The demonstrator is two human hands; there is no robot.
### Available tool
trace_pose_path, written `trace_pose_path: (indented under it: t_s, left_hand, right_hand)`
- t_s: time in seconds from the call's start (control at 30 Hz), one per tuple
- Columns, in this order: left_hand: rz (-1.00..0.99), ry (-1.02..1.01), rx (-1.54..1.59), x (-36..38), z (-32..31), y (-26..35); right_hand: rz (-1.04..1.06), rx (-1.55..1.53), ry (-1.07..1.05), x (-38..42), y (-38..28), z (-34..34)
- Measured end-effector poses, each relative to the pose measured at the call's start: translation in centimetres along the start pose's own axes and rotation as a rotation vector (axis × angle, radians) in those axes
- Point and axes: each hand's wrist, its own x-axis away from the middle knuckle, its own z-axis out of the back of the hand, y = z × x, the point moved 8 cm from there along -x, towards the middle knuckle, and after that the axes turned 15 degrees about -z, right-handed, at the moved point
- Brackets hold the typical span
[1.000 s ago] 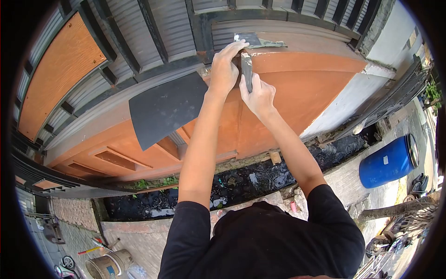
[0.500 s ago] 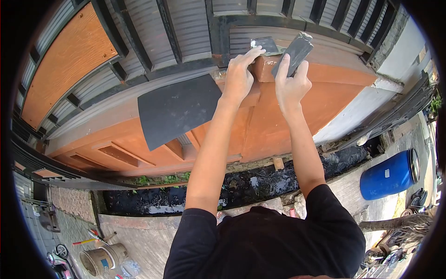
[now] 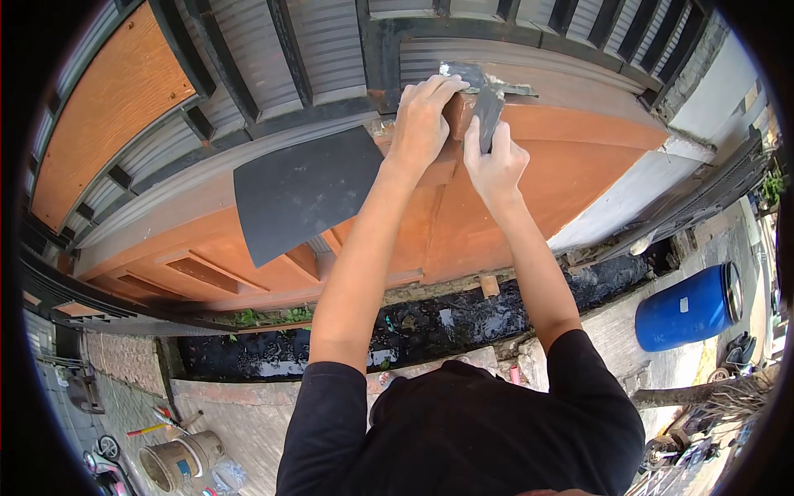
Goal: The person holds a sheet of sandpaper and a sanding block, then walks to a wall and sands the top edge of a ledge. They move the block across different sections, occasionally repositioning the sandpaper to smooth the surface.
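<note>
My left hand [image 3: 423, 124] is closed on a flat dark plate [image 3: 460, 74] with pale putty-like residue on its left corner. This plate lies over the corner of the orange wall's ledge. In my right hand [image 3: 496, 165], pinched between thumb and fingers, is a flat grey scraper [image 3: 489, 114], a rectangular blade whose handle, if any, is hidden. Its upper end meets the plate's right side, where more whitish paste [image 3: 498, 83] shows. Left of my left forearm, a black sheet [image 3: 310, 190] hangs over the wall's top.
Black metal fence bars [image 3: 294, 54] rise behind the orange wall [image 3: 488, 198]. A ditch of dark water [image 3: 430, 326] runs between the wall and the pavement. A blue barrel [image 3: 686, 308] lies at right; a dirty bucket [image 3: 169, 465] is at lower left.
My right hand has moved left, bringing the grey scraper from beside the ledge corner onto the plate. The left hand stays around the plate; the view has shifted slightly.
</note>
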Motion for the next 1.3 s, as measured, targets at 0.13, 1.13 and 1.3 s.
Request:
trace_pose_path:
  t_s: [0.13,1.13,1.3]
  left_hand:
    - [0.034,-0.077,0.040,-0.4,-0.2,-0.6]
    - [0.188,-0.085,0.193,-0.9,-0.2,-0.9]
    - [0.186,-0.048,0.211,-0.7,-0.5,-1.3]
  right_hand:
    - [-0.049,0.008,0.030,-0.8,0.0,0.6]
    - [0.042,0.217,-0.251,5.0,1.7,-0.5]
    - [-0.324,-0.048,0.103,-4.9,4.9,4.4]
